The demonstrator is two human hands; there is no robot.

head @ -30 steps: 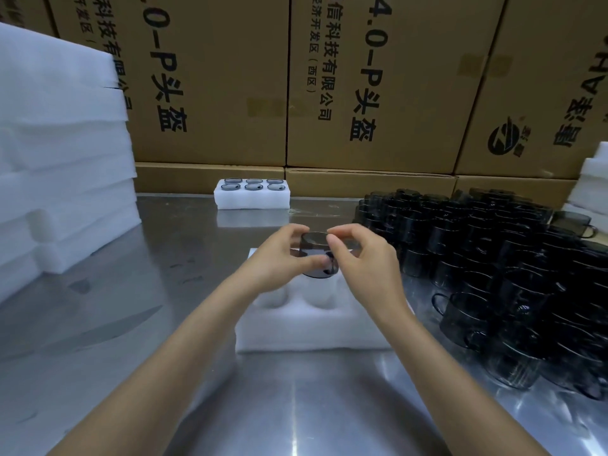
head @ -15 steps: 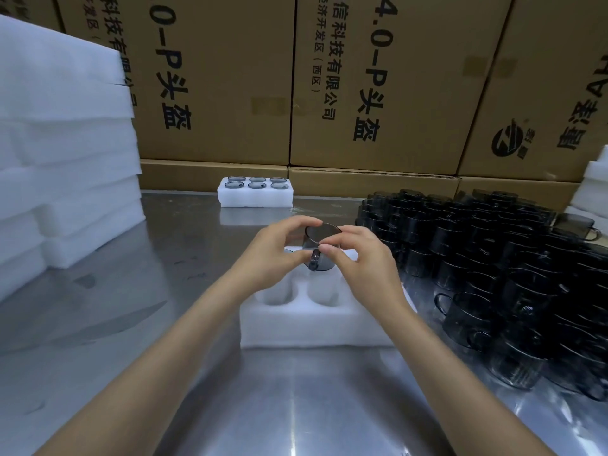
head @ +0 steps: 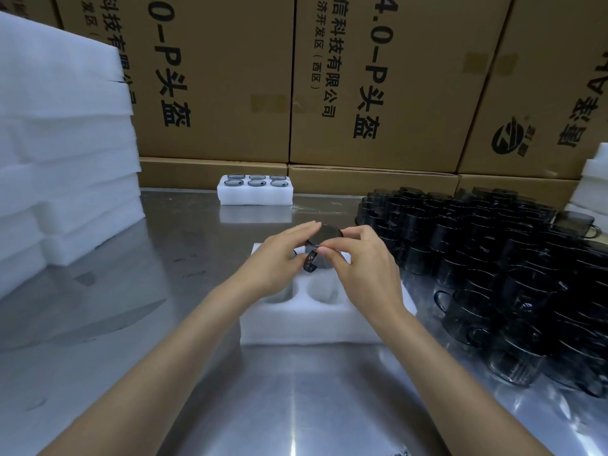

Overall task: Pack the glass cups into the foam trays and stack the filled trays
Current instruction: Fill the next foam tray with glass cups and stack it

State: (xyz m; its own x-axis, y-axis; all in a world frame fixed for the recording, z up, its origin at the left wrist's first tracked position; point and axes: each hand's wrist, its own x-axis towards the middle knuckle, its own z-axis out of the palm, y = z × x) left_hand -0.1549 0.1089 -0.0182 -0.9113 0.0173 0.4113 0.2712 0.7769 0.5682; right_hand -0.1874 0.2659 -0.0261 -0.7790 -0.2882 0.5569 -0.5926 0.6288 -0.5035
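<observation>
A dark smoked-glass cup with a handle is held over the back of a white foam tray on the steel table. My left hand holds the cup's left side with its fingertips. My right hand pinches the cup at its handle. Two empty round pockets show in the tray's front row; the rest of the tray is hidden behind my hands. A filled foam tray with several cups stands at the table's far edge.
A large crowd of loose dark glass cups covers the table's right side. A tall stack of white foam sheets stands at left. Cardboard boxes wall off the back. More foam sits at far right.
Both hands have turned the cup so its handle now points toward me, and have carried it slightly back over the tray's rear row.
</observation>
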